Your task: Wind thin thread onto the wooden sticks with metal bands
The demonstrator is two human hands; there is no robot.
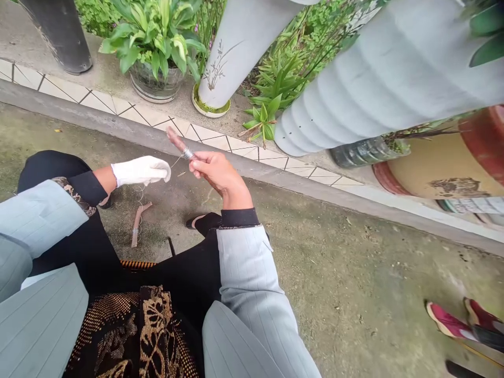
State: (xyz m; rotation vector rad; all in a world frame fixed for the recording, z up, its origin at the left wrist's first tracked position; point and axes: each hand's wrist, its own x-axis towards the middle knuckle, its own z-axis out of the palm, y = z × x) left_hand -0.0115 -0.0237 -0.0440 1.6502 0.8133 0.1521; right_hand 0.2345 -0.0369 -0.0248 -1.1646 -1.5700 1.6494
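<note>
My left hand point(142, 170) wears a white glove and is closed, pinching the end of a thin wire point(176, 160). My right hand point(214, 169) is bare and closed around a small stick point(176, 139) that has silvery wire coiled round it near my fingers. The wire runs taut between the two hands. More loose wire point(138, 198) hangs in curls below the gloved hand. I sit low, with my knees in dark cloth under the hands.
A brown piece of wood point(137, 224) lies on the concrete between my feet. Beyond a tiled kerb point(220, 139) stand a potted leafy plant point(155, 47), a pale vase point(236, 47) and a large ribbed grey pot point(378, 79). Another person's red shoes point(452, 321) show at lower right.
</note>
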